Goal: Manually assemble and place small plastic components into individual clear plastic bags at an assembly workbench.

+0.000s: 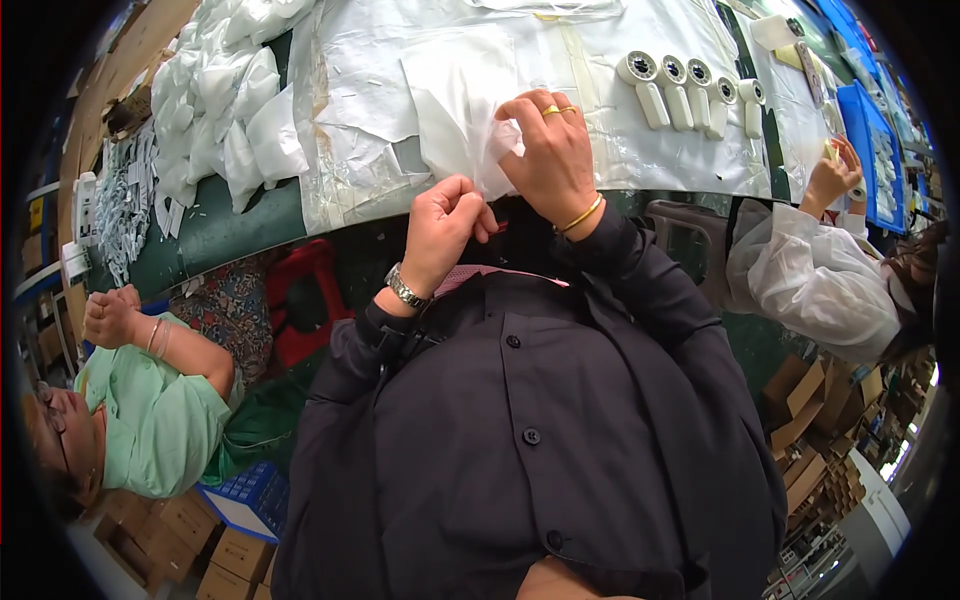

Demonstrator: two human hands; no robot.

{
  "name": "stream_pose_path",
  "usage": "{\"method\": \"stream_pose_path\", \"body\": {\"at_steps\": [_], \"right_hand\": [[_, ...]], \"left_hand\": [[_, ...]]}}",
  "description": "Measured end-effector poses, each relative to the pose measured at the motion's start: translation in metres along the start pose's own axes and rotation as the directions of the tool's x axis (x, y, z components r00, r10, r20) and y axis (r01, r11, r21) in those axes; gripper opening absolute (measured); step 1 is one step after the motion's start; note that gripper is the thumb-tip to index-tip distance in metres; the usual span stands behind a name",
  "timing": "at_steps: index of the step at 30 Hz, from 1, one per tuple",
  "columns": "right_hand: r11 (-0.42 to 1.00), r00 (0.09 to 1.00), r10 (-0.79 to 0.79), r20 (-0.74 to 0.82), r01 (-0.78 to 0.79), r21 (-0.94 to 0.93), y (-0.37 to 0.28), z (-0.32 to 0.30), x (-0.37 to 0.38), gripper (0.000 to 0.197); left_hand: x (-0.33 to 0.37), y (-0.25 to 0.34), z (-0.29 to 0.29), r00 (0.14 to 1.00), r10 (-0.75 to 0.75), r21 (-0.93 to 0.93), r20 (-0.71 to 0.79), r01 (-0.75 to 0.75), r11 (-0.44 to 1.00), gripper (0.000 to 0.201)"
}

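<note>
A thin, white translucent plastic bag (458,105) lies on the covered table in front of me, its near end gathered between my hands. My right hand (556,155), with a gold ring and bracelet, bends over the bag's right edge and pinches the film between thumb and fingers. My left hand (444,232), a watch on its wrist, is closed at the bag's near corner by the table edge. Its curled fingers hide whatever they grip. Several white handheld fans (672,90) with round dark-centred heads lie in a row to the right of my right hand.
Filled white bags (225,100) are heaped at the left, beside a pile of small pale strips (125,200). Co-workers sit on both sides, one in a green shirt (150,410), one in a white sleeve (810,275). A blue tray (872,155) stands far right.
</note>
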State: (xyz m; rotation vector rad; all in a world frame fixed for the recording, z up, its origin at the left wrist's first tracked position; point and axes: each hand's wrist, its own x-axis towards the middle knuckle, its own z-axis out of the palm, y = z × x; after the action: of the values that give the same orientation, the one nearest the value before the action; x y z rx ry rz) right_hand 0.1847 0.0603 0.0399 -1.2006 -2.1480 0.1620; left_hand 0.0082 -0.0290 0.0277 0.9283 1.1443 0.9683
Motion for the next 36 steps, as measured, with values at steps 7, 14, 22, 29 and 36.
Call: {"method": "stream_pose_path", "body": {"at_steps": [7,14,22,29,36], "right_hand": [[0.937,0.952,0.292,0.095,-0.304,0.170,-0.002,-0.007,-0.011,0.030],[0.754,0.885,0.424,0.191,-0.462,0.467,0.005,-0.024,-0.034,0.026],[0.867,0.919,0.353,0.177,-0.393,0.307,0.003,-0.022,-0.040,0.022],[0.761,0.906,0.398,0.141,-0.413,0.500,0.004,-0.031,-0.044,0.022],[0.744,0.843,0.427,0.326,-0.533,0.404,0.005,-0.037,-0.057,0.017]], "left_hand": [[-0.006,0.030,0.012,0.975,-0.008,0.294,-0.224,0.076,0.953,0.020],[0.006,0.012,-0.005,0.956,0.109,0.353,-0.272,-0.006,0.936,0.021],[0.000,0.016,0.004,0.940,0.192,0.563,-0.282,0.000,0.826,0.021],[0.002,0.006,-0.006,0.933,0.165,0.392,-0.319,-0.029,0.919,0.022],[-0.011,0.006,-0.010,0.978,-0.110,-0.006,-0.178,0.111,0.994,0.025]]}}
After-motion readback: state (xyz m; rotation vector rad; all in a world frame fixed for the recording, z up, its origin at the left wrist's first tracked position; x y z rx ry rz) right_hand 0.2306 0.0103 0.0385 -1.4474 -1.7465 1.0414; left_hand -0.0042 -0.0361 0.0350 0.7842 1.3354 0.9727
